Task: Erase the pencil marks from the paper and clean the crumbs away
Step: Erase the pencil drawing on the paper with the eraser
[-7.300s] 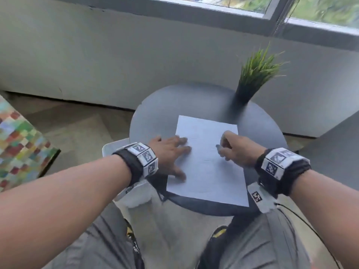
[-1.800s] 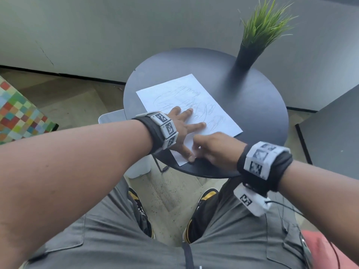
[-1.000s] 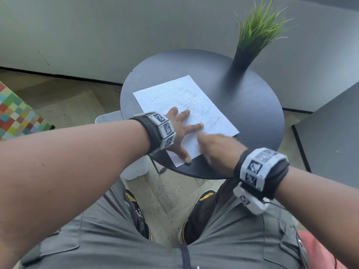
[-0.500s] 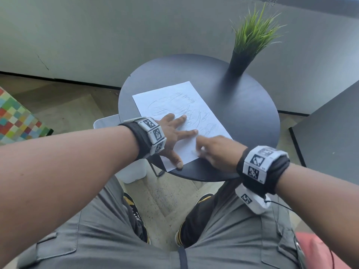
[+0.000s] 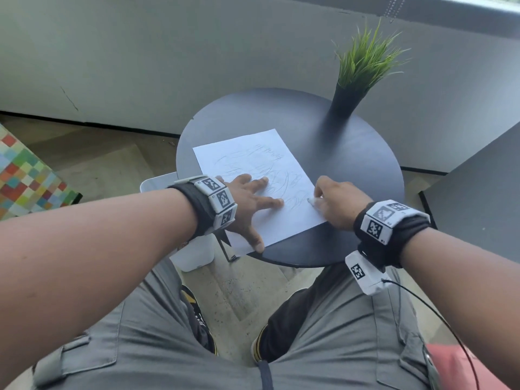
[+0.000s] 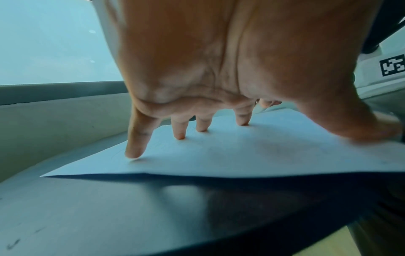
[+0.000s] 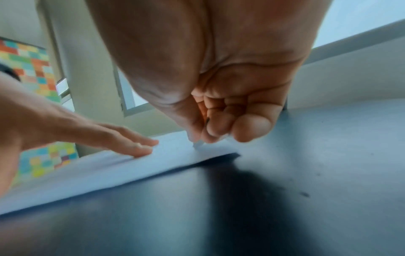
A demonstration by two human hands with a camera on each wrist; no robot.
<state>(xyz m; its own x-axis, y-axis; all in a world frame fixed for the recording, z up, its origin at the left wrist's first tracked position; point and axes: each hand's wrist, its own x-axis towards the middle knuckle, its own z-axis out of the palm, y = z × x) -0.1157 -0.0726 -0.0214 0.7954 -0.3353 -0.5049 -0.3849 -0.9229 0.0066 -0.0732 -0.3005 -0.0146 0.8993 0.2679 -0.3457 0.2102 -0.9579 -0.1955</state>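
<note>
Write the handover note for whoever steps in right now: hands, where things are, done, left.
Left hand: fingers spread flat, pressing the paper down on the round black table.
Right hand: pinches a small white eraser, its tip on the sheet near the right edge.
Done: the sheet's near corner looks free of marks.
Left: pencil scribbles cover most of the sheet; erase them, then clear the crumbs. No crumbs can be made out.
Potted grass plant stands at the table's far side, apart from the paper.
</note>
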